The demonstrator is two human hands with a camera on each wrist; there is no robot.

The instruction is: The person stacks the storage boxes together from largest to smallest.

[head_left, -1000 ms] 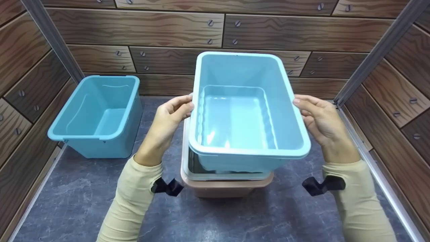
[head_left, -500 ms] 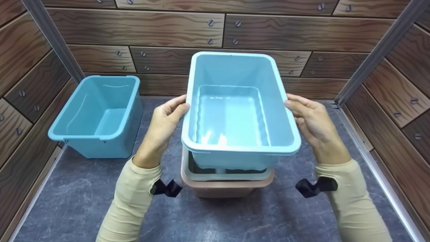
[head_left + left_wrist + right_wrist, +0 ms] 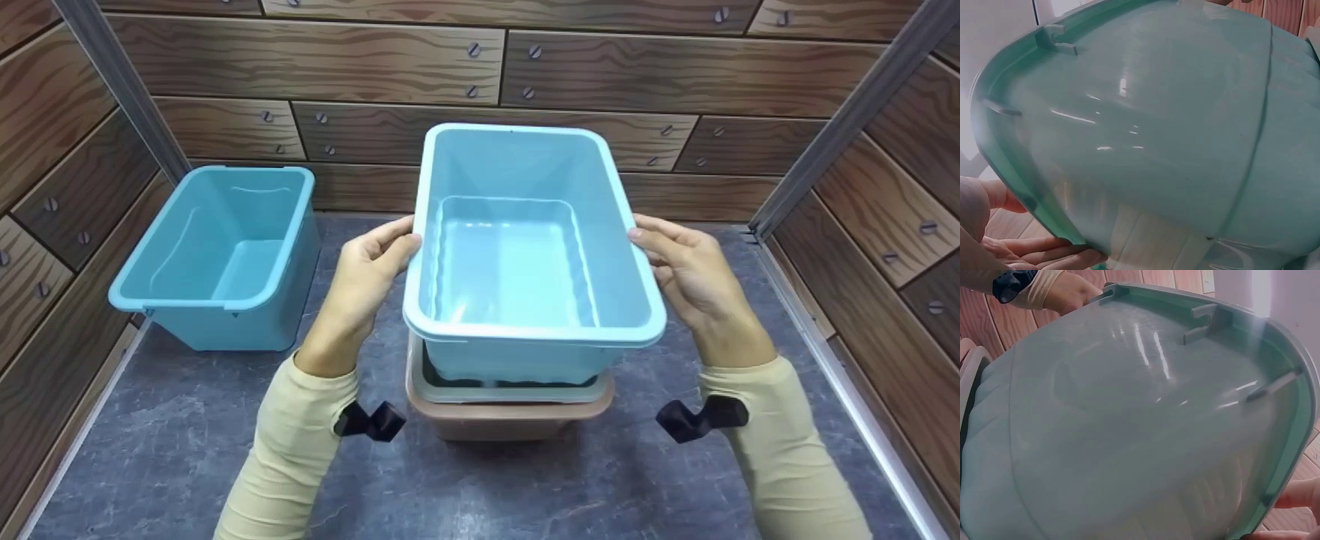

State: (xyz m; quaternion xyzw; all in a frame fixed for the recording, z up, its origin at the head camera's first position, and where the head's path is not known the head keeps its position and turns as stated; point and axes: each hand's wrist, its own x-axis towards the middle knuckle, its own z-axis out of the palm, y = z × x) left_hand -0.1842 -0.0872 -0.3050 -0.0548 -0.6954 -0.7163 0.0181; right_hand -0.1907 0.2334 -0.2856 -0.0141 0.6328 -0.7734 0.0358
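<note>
Plainly, left hand (image 3: 366,264) and right hand (image 3: 691,274) hold a pale-blue bin (image 3: 510,262) — fingers (image 3: 401,251) pinching its rim (image 3: 525,332) (stacked bins (image 3: 510,427) beneath).

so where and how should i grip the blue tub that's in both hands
Likely the blue tub by its rim, midway along each long side, left hand from the left, right hand from the right: the rim juts outward above walls narrowing downward, leaving an edge to pinch.
</note>
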